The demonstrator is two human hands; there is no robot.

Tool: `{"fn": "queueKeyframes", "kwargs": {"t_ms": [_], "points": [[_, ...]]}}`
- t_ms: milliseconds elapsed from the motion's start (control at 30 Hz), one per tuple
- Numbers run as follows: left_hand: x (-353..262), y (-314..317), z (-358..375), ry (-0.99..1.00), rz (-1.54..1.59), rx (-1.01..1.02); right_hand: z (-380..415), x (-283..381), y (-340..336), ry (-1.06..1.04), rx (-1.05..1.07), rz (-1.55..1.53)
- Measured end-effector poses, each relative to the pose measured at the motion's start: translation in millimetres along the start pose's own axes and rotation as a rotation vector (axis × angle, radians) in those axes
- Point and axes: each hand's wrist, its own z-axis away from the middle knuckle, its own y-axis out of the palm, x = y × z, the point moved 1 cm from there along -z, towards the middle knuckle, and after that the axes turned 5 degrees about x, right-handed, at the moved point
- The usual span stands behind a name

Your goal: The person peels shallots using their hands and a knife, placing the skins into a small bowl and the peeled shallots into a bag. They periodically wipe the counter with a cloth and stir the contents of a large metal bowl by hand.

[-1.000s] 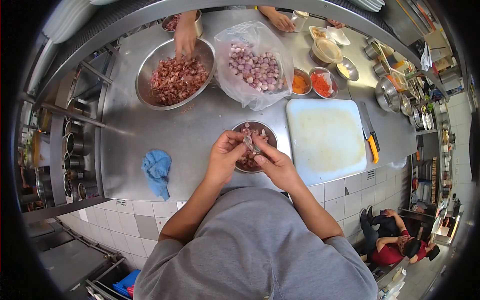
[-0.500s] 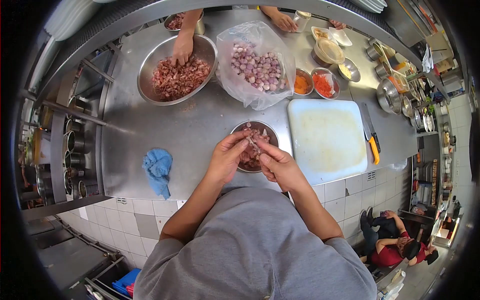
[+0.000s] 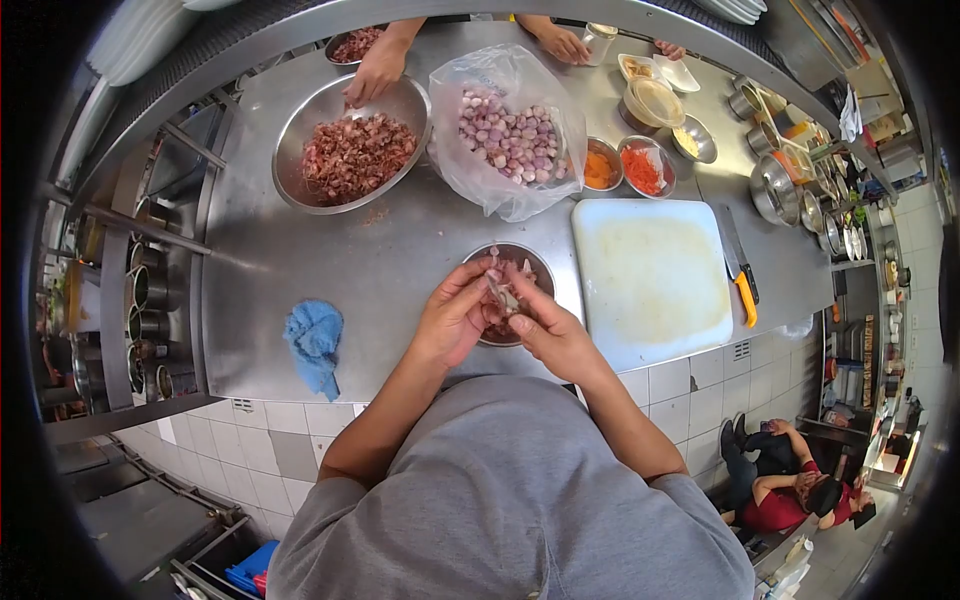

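My left hand [image 3: 452, 315] and my right hand [image 3: 548, 332] meet over a small steel bowl [image 3: 535, 262] of reddish peelings at the counter's near edge. Together they pinch a small pale shallot [image 3: 503, 294] between the fingertips, its skin partly off. Whether a small blade is in my right hand cannot be told. A clear plastic bag of peeled shallots [image 3: 510, 135] stands beyond the bowl.
A large steel bowl of red skins [image 3: 350, 150] sits far left, another person's hand [image 3: 372, 68] at its rim. A white cutting board [image 3: 652, 275] and an orange-handled knife [image 3: 740, 275] lie right. A blue cloth [image 3: 314, 340] lies left. Small sauce bowls [image 3: 640, 165] stand behind.
My fingers have worked around the shallot above the small bowl. The other person's hand has lifted out of the large bowl toward its far rim.
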Motion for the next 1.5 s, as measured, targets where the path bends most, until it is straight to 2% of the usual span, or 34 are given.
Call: {"fn": "queueKeyframes", "kwargs": {"t_ms": [67,100,167,200,267,400,467,600,700,800,867,900,967,1200,1300,1367,1500], "points": [[-1,5,0,0.035,-0.022,0.077,-1,-5,-1,-0.083,0.037,0.247],[-1,4,0,0.034,-0.021,0.076,-1,-1,-1,-0.082,0.037,0.246],[1,1,0,0.032,-0.037,0.075,1,9,-1,0.079,0.045,0.207],[1,2,0,0.031,-0.037,0.075,1,7,-2,0.080,0.044,0.207],[-1,5,0,0.051,-0.052,0.086,-1,0,-5,-0.051,0.049,0.282],[2,-7,0,0.047,-0.098,0.074,-1,-6,-7,-0.132,-0.023,0.327],[3,-9,1,0.049,-0.144,0.030,2,-1,-9,0.281,0.007,-0.208],[3,-11,1,0.030,-0.125,0.026,0,-3,-6,0.257,-0.077,-0.342],[3,-11,0,0.002,-0.096,-0.003,0,-1,-6,0.293,-0.047,-0.295],[2,-6,-1,0.030,-0.061,-0.050,1,4,-2,0.271,-0.105,-0.225],[2,-4,-2,0.021,-0.052,-0.114,2,-3,-7,0.162,0.008,0.098],[3,-6,-2,0.020,-0.052,-0.113,2,-9,-7,0.162,0.006,0.098],[6,-11,0,0.012,-0.081,-0.044,1,-15,-6,-0.010,-0.034,0.217],[3,-6,2,0.055,-0.226,-0.070,3,-7,-8,-0.016,0.016,0.294],[3,-11,2,0.070,-0.250,-0.028,6,-5,-8,0.088,-0.031,0.193],[2,-4,3,0.041,-0.191,-0.070,9,-6,-12,0.295,0.079,-0.491],[1,-2,4,0.008,-0.159,-0.085,6,-1,-3,0.329,-0.023,-0.488]]}}
